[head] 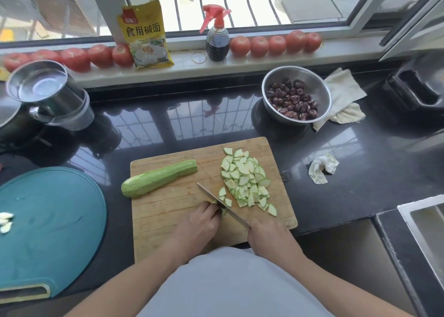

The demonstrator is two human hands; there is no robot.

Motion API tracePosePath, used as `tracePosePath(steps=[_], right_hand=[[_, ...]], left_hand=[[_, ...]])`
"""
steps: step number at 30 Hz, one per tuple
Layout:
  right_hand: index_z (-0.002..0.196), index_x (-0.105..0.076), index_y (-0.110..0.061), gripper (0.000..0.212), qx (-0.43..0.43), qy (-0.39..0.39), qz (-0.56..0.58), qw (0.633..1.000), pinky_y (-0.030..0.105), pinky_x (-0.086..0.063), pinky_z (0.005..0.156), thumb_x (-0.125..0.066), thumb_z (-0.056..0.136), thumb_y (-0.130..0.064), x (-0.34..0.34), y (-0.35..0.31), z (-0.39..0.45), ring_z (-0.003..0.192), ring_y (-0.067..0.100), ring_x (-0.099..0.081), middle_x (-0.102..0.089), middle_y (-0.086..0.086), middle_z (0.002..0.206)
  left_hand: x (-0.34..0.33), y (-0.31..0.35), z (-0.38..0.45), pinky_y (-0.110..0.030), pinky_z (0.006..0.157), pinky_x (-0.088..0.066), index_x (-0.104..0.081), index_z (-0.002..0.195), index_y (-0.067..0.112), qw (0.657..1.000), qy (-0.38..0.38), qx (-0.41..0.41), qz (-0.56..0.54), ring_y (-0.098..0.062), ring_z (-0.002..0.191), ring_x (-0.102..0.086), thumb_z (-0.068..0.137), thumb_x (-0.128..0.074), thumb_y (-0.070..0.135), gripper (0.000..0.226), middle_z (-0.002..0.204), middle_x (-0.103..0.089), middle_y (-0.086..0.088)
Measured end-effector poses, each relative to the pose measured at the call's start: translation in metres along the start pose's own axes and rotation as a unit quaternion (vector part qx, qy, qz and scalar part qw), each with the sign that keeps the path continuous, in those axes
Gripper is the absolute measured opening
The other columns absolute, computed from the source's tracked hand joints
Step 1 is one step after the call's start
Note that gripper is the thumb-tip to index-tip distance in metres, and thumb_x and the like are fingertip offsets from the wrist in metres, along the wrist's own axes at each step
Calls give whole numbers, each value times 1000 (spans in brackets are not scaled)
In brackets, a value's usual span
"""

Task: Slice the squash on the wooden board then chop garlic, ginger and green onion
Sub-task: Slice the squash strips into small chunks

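Note:
A wooden board (168, 216) lies on the black counter. On its left part rests a long pale-green squash piece (158, 178). A heap of cut squash slices (247, 180) covers the board's right side. My right hand (269, 237) grips the handle of a knife (216, 200) whose blade points up and left. My left hand (199, 223) holds a small squash end (224, 211) down against the blade with curled fingers; most of that piece is hidden. Peeled garlic cloves (6, 222) lie on a teal board (52, 220) at the left.
A steel bowl of red dates (296, 95) and a cloth (343, 93) stand behind the board, a crumpled tissue (322, 168) to its right. A steel pitcher (45, 93) is far left, a sink (425, 223) at the right. Tomatoes (276, 44), a spray bottle (217, 35) and a yellow packet (146, 35) line the sill.

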State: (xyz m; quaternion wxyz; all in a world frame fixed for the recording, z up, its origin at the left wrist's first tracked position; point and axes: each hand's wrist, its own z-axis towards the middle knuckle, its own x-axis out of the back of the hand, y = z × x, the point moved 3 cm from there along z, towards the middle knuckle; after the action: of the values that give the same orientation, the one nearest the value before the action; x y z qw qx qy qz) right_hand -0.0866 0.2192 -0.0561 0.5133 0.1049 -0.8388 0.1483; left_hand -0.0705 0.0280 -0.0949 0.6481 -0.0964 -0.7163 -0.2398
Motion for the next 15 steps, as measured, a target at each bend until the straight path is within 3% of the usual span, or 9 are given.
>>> tracePosePath(steps=[2,4,7,9,15], right_hand=[[71,-35,-19,23,-2,-7,-13,1000,35,-23,48,-45,92,-18,-4,2,2,57,28,-42,-32,-2,57],[71,-36,-19,22,-1,-17,-25,1000,33,-22,47,-46,90,-14,-7,-1,8,56,27,-44,-44,0,60],[79,-54,-16,12,-25,-15,11,1000,34,-39,53,-46,86,-11,-6,-14,24,68,29,-59,-62,6,79],[84,-62,-14,14,-39,11,46,998,35,-44,57,-48,88,-14,0,-20,32,76,31,-62,-64,7,82],[102,-57,-17,18,7,27,105,994,42,-51,69,-43,92,-21,6,-6,8,81,27,-58,-59,3,91]], left_hand=[[2,1,0,-33,58,-58,-72,104,6,1000,-1,0,-2,-23,86,-63,66,-67,-5,39,101,-66,-6],[4,1,-1,-33,59,-57,-72,105,7,1000,0,-8,1,-23,86,-63,69,-66,-3,38,102,-65,-6],[8,2,0,-30,54,-53,-72,101,8,1000,5,-18,10,-22,81,-59,75,-57,-1,32,95,-62,-5],[8,1,-1,-29,52,-53,-71,103,8,1000,1,-14,13,-22,82,-59,78,-48,1,35,95,-61,-5],[5,2,-5,-28,60,-56,-73,101,7,1000,11,-1,-7,-21,86,-64,70,-63,0,33,98,-66,-6]])
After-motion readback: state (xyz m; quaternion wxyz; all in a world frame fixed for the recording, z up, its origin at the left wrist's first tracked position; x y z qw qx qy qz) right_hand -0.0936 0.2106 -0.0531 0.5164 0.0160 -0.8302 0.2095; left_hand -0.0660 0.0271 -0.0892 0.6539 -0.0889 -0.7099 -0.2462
